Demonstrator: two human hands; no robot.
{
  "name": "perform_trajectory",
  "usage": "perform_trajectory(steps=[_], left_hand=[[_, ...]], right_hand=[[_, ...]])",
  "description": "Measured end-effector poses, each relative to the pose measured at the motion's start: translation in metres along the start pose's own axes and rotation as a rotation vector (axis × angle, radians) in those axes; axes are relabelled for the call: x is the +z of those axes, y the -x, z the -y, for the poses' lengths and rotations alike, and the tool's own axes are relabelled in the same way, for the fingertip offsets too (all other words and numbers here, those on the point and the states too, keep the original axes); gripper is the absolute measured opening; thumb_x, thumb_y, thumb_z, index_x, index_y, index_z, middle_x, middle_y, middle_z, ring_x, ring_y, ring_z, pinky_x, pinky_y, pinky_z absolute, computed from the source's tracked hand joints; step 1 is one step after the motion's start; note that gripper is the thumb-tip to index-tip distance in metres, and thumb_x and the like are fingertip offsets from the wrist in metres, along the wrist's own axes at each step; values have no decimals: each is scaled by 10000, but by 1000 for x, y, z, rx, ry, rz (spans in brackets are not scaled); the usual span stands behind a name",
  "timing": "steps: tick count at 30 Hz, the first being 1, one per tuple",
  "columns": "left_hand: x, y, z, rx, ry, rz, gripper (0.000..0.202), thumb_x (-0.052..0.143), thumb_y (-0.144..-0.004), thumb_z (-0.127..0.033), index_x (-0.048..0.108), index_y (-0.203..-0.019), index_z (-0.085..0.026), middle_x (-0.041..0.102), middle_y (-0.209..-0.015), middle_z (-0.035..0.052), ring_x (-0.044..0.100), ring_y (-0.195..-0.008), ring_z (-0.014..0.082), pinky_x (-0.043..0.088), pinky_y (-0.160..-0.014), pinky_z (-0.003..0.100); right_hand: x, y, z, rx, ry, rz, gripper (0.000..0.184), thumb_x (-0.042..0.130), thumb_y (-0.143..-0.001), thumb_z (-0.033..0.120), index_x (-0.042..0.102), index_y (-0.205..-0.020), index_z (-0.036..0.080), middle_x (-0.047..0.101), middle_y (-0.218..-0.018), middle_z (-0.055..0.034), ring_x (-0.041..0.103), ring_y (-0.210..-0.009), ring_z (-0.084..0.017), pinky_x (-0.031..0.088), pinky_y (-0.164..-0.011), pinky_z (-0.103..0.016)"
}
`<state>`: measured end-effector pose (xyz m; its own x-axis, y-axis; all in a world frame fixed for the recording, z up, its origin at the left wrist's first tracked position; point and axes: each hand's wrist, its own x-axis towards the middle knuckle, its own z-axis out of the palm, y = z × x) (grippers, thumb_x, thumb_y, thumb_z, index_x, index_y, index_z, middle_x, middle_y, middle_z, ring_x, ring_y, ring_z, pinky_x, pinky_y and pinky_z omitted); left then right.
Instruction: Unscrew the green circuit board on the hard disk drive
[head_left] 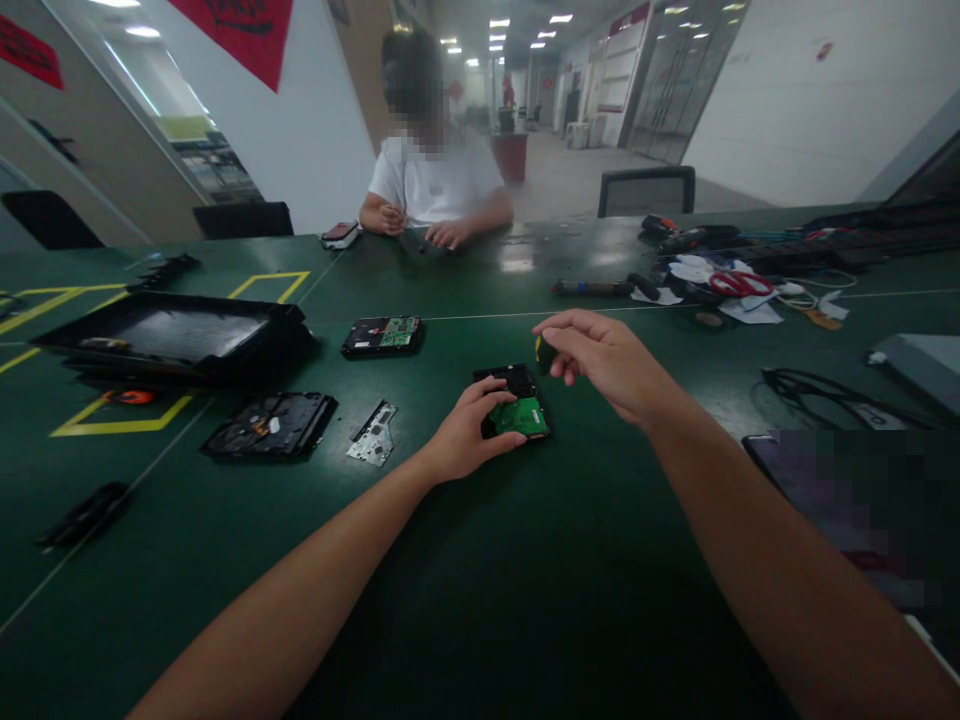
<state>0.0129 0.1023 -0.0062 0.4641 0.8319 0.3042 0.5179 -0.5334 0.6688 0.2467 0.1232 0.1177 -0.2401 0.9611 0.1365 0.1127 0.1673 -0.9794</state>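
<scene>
On the green table in front of me lies a hard drive (pixel 527 413), its green circuit board facing up. My left hand (pixel 474 425) grips it from the left, with the thumb along the near edge and the fingers over the top. Just above its right side, my right hand (pixel 592 360) pinches a screwdriver (pixel 546 354) with a black and yellow handle. The tip of that tool cannot be made out. A second hard drive (pixel 382 336) lies farther off to the left. Nearer on the left are a metal bracket plate (pixel 373 433) and a black drive-like unit (pixel 270 425).
Black plastic trays (pixel 180 335) are stacked at the left. Red-handled scissors (pixel 741 284), papers and tools crowd the far right, with a black cable (pixel 817 390) nearer. A dark tube-shaped tool (pixel 592 287) lies beyond my right hand. Another person (pixel 439 190) sits opposite, hands on the table.
</scene>
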Motion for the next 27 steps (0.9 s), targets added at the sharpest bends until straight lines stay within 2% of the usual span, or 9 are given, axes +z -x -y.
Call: perform_trajectory(steps=[5, 11, 17, 21, 27], left_hand=[[-1, 0, -2, 0, 2, 4, 555, 800, -919, -467, 632, -1404, -256, 496, -1603, 136, 398, -1571, 333, 349, -1308, 551], [-2, 0, -4, -2, 2, 8, 559, 804, -915, -457, 634, -1406, -251, 494, -1605, 138, 396, -1572, 337, 346, -1307, 549], [-1, 0, -4, -6, 9, 0, 555, 803, -914, -464, 635, -1402, -260, 502, -1599, 138, 406, -1566, 341, 351, -1302, 563], [-1, 0, -3, -5, 9, 2, 562, 810, -908, -460, 633, -1406, -268, 498, -1602, 137, 406, -1565, 348, 352, -1299, 577], [-1, 0, -1, -11, 3, 11, 570, 805, -910, -470, 629, -1415, -272, 487, -1614, 130, 386, -1580, 344, 343, -1309, 567]], right_hand=[[0, 2, 1, 2, 11, -1, 133, 755, -924, 291, 687, -961, 183, 702, -800, -15, 622, -591, -109, 471, -498, -212], [1, 0, -1, 1, -39, -5, 116, 723, -952, 285, 686, -1006, 189, 730, -933, -39, 674, -631, -112, 522, -531, -215], [1, -2, -2, 49, -69, -4, 158, 620, -1005, 279, 740, -1068, 198, 708, -874, -31, 656, -606, -111, 505, -524, -219], [1, 0, 0, 22, 3, -1, 128, 703, -963, 313, 731, -981, 189, 689, -809, -18, 619, -603, -109, 472, -514, -217], [0, 0, -2, 16, 82, -49, 245, 803, -888, 396, 673, -894, 189, 676, -740, -6, 591, -592, -117, 462, -523, -236]])
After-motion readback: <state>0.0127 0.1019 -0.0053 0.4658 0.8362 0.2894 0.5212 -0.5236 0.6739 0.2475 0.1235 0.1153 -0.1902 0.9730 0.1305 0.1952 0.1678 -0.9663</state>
